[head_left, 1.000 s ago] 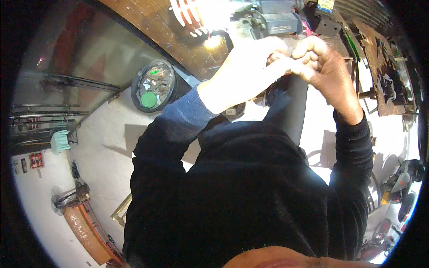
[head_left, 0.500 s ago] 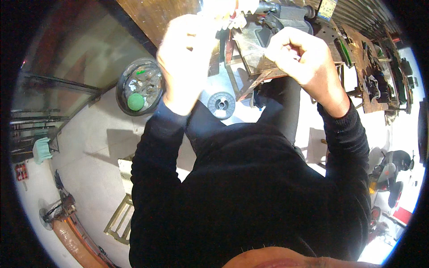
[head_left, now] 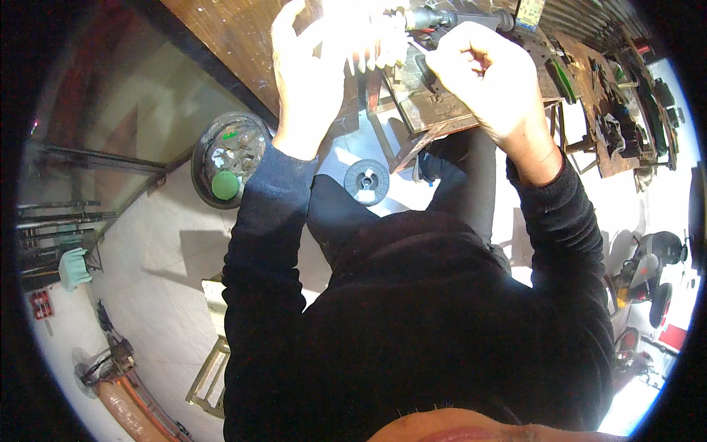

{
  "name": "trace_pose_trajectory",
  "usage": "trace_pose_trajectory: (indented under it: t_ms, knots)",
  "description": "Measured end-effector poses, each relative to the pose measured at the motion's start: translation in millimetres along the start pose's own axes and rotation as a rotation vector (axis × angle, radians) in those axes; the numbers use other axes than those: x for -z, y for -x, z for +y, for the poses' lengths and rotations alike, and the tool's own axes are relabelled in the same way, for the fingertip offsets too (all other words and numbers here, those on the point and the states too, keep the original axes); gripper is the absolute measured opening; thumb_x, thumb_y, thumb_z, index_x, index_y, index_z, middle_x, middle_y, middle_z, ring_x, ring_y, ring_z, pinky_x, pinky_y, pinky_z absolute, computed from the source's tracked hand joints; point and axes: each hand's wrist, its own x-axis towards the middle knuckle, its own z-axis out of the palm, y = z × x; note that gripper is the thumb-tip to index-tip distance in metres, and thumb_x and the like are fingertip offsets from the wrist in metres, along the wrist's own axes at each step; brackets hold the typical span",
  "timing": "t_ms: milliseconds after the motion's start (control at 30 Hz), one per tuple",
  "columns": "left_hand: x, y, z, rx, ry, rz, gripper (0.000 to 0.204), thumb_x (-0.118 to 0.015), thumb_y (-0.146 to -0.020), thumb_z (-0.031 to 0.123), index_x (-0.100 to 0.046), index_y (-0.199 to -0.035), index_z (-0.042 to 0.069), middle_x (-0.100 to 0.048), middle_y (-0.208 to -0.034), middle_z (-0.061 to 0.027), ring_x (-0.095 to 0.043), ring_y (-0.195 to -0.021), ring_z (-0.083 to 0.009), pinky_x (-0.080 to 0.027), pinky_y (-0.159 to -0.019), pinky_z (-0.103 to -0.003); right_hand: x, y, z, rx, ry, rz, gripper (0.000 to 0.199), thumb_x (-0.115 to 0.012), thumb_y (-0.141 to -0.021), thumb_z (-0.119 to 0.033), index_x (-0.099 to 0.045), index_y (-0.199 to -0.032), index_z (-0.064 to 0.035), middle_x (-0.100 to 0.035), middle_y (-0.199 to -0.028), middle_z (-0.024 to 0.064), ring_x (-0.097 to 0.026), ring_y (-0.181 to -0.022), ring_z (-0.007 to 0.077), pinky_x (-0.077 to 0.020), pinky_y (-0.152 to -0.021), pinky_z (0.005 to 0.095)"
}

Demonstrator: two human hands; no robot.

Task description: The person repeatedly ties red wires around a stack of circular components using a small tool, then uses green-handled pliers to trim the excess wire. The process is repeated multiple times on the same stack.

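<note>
My left hand (head_left: pixel 305 92) is raised at the top, beside a glaring pale object (head_left: pixel 375 48) with several finger-like prongs. Its thumb stands apart from the fingers; overexposure hides whether the fingertips touch the object. To the right, my right hand (head_left: pixel 490 85) is closed in a pinch with curled fingers. A thin pale line runs from its fingertips toward the prongs, but what it grips is too small to name. Behind the hands, a dark metal tool with a cylindrical body (head_left: pixel 434 18) lies next to the pale object.
A wooden table (head_left: pixel 213 29) spans the upper left; a small wooden stand (head_left: pixel 442 110) is below my right hand. On the floor are a black tub (head_left: pixel 202 180) of scraps with a green lid (head_left: pixel 225 186), and a round black spool (head_left: pixel 366 182). A cluttered workbench (head_left: pixel 600 110) stands right.
My left hand's thumb and fingers have spread from a curled position. My right hand stays pinched and has shifted slightly left. The view has shifted a little, showing more of the table.
</note>
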Motion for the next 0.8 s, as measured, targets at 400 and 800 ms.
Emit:
trace_pose_trajectory:
  t_ms: [400, 800]
  knots:
    - [6.6, -16.6, -22.7, 0.000, 0.311, -0.211, 0.032, -0.071, -0.096, 0.015, -0.064, -0.125, 0.003, -0.067, -0.122, -0.0126, -0.066, -0.108, -0.0182, -0.054, -0.091, -0.034, -1.6, -5.9, -1.9, -0.098, 0.007, 0.043, 0.016, -0.072, -0.097, -0.019, -0.070, -0.095, -0.0037, -0.061, -0.080, -0.0028, -0.052, -0.070, 0.0049, -0.0417, -0.065, 0.0225]
    - [6.5, -14.3, -14.6, -0.024, 0.142, -0.249, 0.037, -0.073, -0.096, 0.016, -0.063, -0.127, 0.001, -0.068, -0.123, -0.0095, -0.064, -0.111, -0.0173, -0.053, -0.095, -0.033, -13.8, -24.5, 21.4, -0.055, 0.095, -0.112, 0.016, -0.066, -0.098, -0.020, -0.072, -0.101, -0.0049, -0.056, -0.077, 0.0030, -0.051, -0.059, 0.0107, -0.0450, -0.059, 0.0271]
